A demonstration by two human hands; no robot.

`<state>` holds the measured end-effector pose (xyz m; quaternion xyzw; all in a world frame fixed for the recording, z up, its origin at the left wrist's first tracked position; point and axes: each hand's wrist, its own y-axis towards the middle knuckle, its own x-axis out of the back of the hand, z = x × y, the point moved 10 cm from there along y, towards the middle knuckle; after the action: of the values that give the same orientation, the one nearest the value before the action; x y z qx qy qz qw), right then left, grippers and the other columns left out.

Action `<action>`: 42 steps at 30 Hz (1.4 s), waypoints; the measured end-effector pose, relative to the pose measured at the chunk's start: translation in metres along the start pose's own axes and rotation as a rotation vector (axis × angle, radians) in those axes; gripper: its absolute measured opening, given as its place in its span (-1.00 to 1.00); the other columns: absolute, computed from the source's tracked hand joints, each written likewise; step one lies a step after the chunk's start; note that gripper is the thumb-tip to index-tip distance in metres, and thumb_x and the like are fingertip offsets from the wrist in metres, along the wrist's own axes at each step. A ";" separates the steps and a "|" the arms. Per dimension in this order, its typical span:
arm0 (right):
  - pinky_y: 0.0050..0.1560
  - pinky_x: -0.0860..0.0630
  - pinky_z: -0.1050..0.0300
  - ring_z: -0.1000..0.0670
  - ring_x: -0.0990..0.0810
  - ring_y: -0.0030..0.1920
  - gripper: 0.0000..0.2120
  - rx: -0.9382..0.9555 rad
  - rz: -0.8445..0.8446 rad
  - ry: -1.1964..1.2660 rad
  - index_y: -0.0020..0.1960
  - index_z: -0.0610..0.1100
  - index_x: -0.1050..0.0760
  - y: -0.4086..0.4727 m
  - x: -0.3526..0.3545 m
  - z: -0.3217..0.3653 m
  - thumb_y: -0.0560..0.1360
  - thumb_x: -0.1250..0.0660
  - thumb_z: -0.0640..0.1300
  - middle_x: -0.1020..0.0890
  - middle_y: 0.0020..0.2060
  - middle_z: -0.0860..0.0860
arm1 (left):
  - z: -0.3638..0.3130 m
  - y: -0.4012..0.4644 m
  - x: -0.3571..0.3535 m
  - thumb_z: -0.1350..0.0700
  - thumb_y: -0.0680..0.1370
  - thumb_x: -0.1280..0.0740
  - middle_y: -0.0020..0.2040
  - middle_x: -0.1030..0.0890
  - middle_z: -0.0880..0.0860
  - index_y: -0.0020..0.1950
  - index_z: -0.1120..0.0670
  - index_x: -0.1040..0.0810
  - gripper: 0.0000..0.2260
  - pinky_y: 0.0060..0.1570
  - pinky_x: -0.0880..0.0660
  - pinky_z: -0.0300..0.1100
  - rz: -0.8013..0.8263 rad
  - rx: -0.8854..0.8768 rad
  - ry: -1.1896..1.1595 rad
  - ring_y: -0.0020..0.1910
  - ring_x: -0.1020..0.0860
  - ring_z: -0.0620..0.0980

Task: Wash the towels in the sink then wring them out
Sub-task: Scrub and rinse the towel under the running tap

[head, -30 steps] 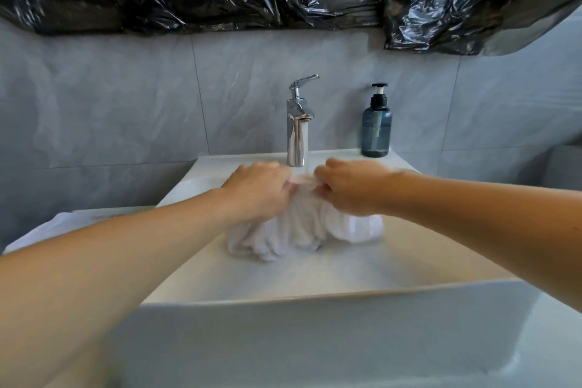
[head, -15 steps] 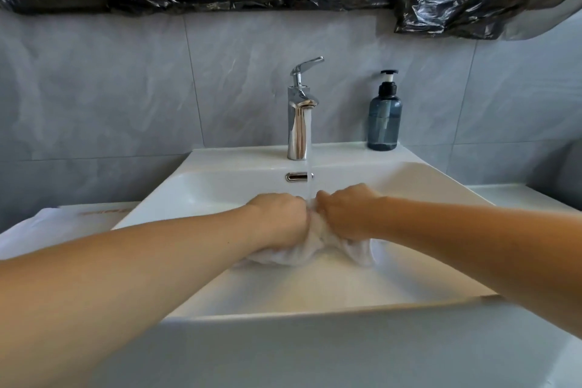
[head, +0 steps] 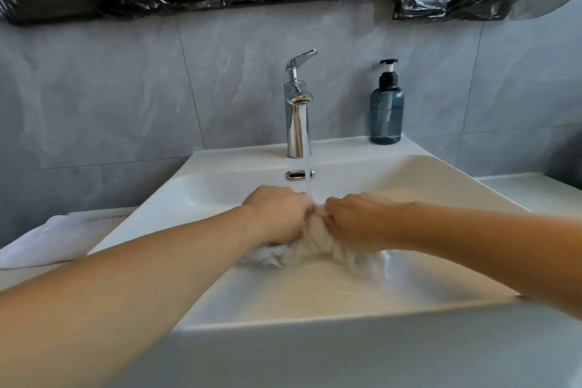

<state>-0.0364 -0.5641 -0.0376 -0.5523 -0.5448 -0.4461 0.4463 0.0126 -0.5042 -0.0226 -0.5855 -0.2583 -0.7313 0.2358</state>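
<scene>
Under the running tap (head: 297, 110), low in the white sink (head: 441, 173), a bunched white towel (head: 315, 244) was gripped by both hands. The left hand's (head: 277, 214) grip was curled round its 9 o'clock end, the right hand's (head: 356, 220) round its 3 o'clock end. A blue soap bottle (head: 386, 110) was seen at 1 o'clock, another white cloth (head: 53, 239) on the counter at 9 o'clock.

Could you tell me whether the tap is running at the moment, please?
On. A thin stream of water falls from the tap spout down to the white towel bunched between the left hand and right hand.
</scene>
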 end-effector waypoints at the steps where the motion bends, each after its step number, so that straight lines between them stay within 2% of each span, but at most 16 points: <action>1: -0.11 -0.32 0.09 -0.10 -0.44 -0.12 -0.87 -0.039 0.013 0.004 0.07 -0.08 -0.32 0.003 0.002 -0.009 0.66 -0.05 -0.06 -0.48 -0.12 0.02 | -0.002 0.001 0.000 0.01 0.60 -0.12 -0.29 -0.41 -0.07 -0.15 -0.03 -0.37 -0.85 -0.22 -0.33 -0.09 -0.004 -0.016 -0.036 -0.15 -0.50 0.09; 3: -0.10 -0.35 0.07 -0.14 -0.54 -0.01 -0.79 -0.086 0.013 -0.040 0.20 -0.10 -0.35 0.011 0.006 -0.023 0.63 -0.07 -0.08 -0.56 0.06 -0.04 | -0.007 -0.002 -0.002 -0.10 0.68 -0.03 -0.28 -0.42 -0.10 -0.24 -0.04 -0.33 -0.67 -0.20 -0.34 -0.08 -0.013 -0.028 -0.194 -0.20 -0.48 0.00; 6: -0.15 -0.37 0.07 -0.13 -0.57 -0.01 -0.79 -0.073 -0.010 -0.122 0.18 -0.09 -0.38 0.014 0.005 -0.022 0.60 -0.09 -0.07 -0.59 0.04 -0.03 | 0.005 0.000 -0.012 -0.16 0.68 0.00 -0.09 -0.56 -0.03 -0.17 -0.05 -0.36 -0.67 -0.06 -0.39 -0.06 0.083 0.033 -0.307 -0.11 -0.47 0.00; 8: -0.19 -0.38 0.09 -0.11 -0.54 -0.10 -0.77 -0.036 -0.036 -0.218 0.01 -0.09 -0.44 0.010 0.008 -0.012 0.60 -0.05 -0.02 -0.58 -0.06 -0.02 | 0.044 -0.002 -0.016 -0.14 0.66 -0.02 0.13 -0.50 0.02 0.05 -0.03 -0.40 -0.74 0.16 -0.33 -0.02 0.130 0.226 -0.247 0.14 -0.39 0.07; 10: -0.18 -0.37 0.07 -0.09 -0.48 -0.08 -0.70 0.024 -0.068 -0.209 -0.07 -0.10 -0.41 0.001 0.019 -0.003 0.60 -0.01 0.05 -0.46 -0.15 0.00 | 0.086 -0.014 -0.021 -0.24 0.58 -0.03 0.35 -0.34 0.09 0.37 0.02 -0.33 -0.51 0.34 -0.24 0.04 0.208 0.438 -0.240 0.34 -0.27 0.14; 12: -0.04 -0.43 -0.02 -0.14 -0.45 0.06 -0.64 0.095 -0.078 -0.110 0.07 -0.13 -0.40 -0.005 0.027 0.004 0.62 0.03 0.10 -0.42 -0.03 -0.04 | 0.076 -0.029 -0.033 -0.41 0.48 0.00 0.44 -0.26 0.04 0.50 -0.07 -0.23 -0.32 0.29 -0.31 -0.05 0.340 0.405 -0.322 0.39 -0.25 0.13; 14: 0.17 -0.42 -0.12 -0.22 -0.42 0.21 -0.61 0.168 -0.006 -0.144 0.30 -0.14 -0.38 -0.005 0.023 0.020 0.67 0.06 0.04 -0.36 0.28 -0.18 | 0.036 -0.037 -0.041 -0.31 0.48 0.04 0.30 -0.34 -0.01 0.45 -0.10 -0.29 -0.40 0.05 -0.35 -0.20 0.390 0.215 -0.340 0.23 -0.35 0.07; 15: 0.21 -0.43 -0.11 -0.22 -0.43 0.23 -0.62 0.174 0.013 -0.154 0.33 -0.16 -0.39 -0.003 0.017 0.028 0.68 0.06 -0.02 -0.35 0.31 -0.19 | 0.027 -0.037 -0.043 -0.22 0.52 0.03 0.28 -0.39 0.00 0.41 -0.06 -0.35 -0.48 0.03 -0.34 -0.18 0.346 0.191 -0.340 0.21 -0.38 0.08; 19: -0.01 -0.47 0.03 -0.07 -0.53 0.18 -0.70 0.059 -0.039 -0.092 0.32 -0.01 -0.40 0.012 0.009 0.010 0.66 -0.04 -0.11 -0.47 0.19 -0.01 | 0.025 -0.022 -0.002 0.00 0.66 -0.08 0.21 -0.54 0.12 0.18 0.08 -0.46 -0.75 0.07 -0.42 -0.06 -0.042 0.190 -0.376 0.21 -0.50 0.17; 23: -0.14 -0.35 0.07 -0.05 -0.46 -0.07 -0.74 -0.041 -0.016 -0.085 0.25 -0.10 -0.41 0.009 0.011 -0.006 0.66 -0.03 -0.09 -0.47 0.03 -0.04 | -0.008 -0.028 0.008 -0.04 0.69 -0.02 0.16 -0.56 0.12 0.15 0.06 -0.44 -0.73 0.08 -0.45 0.01 -0.077 0.028 -0.421 0.10 -0.51 0.17; 28: -0.16 -0.30 0.04 -0.16 -0.50 -0.12 -0.77 0.078 -0.105 -0.003 0.01 -0.07 -0.29 0.003 0.012 0.031 0.67 0.01 0.06 -0.57 -0.02 -0.08 | 0.038 -0.016 -0.012 0.01 0.64 -0.08 0.11 -0.59 0.08 -0.07 0.02 -0.35 -0.85 -0.13 -0.35 -0.09 0.027 0.213 -0.143 -0.09 -0.43 0.09; 32: -0.14 -0.39 0.06 -0.12 -0.58 0.06 -0.83 -0.010 -0.069 -0.109 0.16 -0.11 -0.36 0.016 0.013 0.001 0.63 -0.07 -0.12 -0.55 0.08 -0.04 | 0.009 -0.015 -0.003 0.03 0.69 -0.08 -0.18 -0.53 -0.02 -0.27 0.00 -0.31 -0.67 -0.17 -0.35 -0.09 -0.016 0.064 -0.478 -0.15 -0.44 0.05; 34: -0.16 -0.38 0.05 -0.13 -0.57 -0.06 -0.87 0.045 -0.109 -0.061 0.05 -0.08 -0.31 0.010 0.015 0.009 0.65 -0.05 -0.04 -0.59 0.01 -0.04 | 0.023 -0.012 -0.009 0.04 0.66 -0.10 -0.11 -0.58 0.01 -0.27 -0.01 -0.34 -0.71 -0.19 -0.34 -0.10 -0.005 0.127 -0.414 -0.15 -0.46 0.05; 37: -0.14 -0.32 0.04 -0.13 -0.50 -0.11 -0.74 0.110 -0.156 0.084 -0.02 -0.08 -0.25 0.003 0.020 0.021 0.67 0.02 0.10 -0.55 -0.10 -0.04 | 0.043 -0.009 -0.012 -0.02 0.62 -0.08 0.02 -0.60 0.04 -0.22 -0.02 -0.35 -0.76 -0.21 -0.36 -0.09 -0.055 0.254 -0.299 -0.08 -0.50 0.11; 40: -0.10 -0.34 0.03 -0.12 -0.54 -0.01 -0.76 -0.047 -0.270 0.105 0.01 -0.06 -0.25 0.010 0.034 -0.022 0.66 -0.01 0.10 -0.54 -0.01 -0.04 | 0.039 -0.006 0.002 -0.01 0.68 -0.11 -0.05 -0.56 0.02 -0.17 -0.03 -0.39 -0.76 -0.03 -0.41 -0.08 -0.159 0.215 -0.668 -0.01 -0.51 0.11; 42: 0.03 -0.41 -0.03 -0.15 -0.53 0.11 -0.68 -0.087 -0.325 0.128 0.14 -0.09 -0.33 0.008 0.041 -0.041 0.66 0.00 0.14 -0.54 0.12 -0.09 | 0.061 -0.006 0.015 -0.01 0.68 -0.11 -0.11 -0.50 0.01 -0.18 -0.01 -0.36 -0.75 0.01 -0.36 -0.05 -0.244 0.303 -0.705 -0.03 -0.46 0.12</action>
<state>-0.0279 -0.5956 0.0104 -0.4461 -0.5778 -0.5696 0.3777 0.0504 -0.4602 0.0025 -0.7240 -0.4959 -0.4621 0.1279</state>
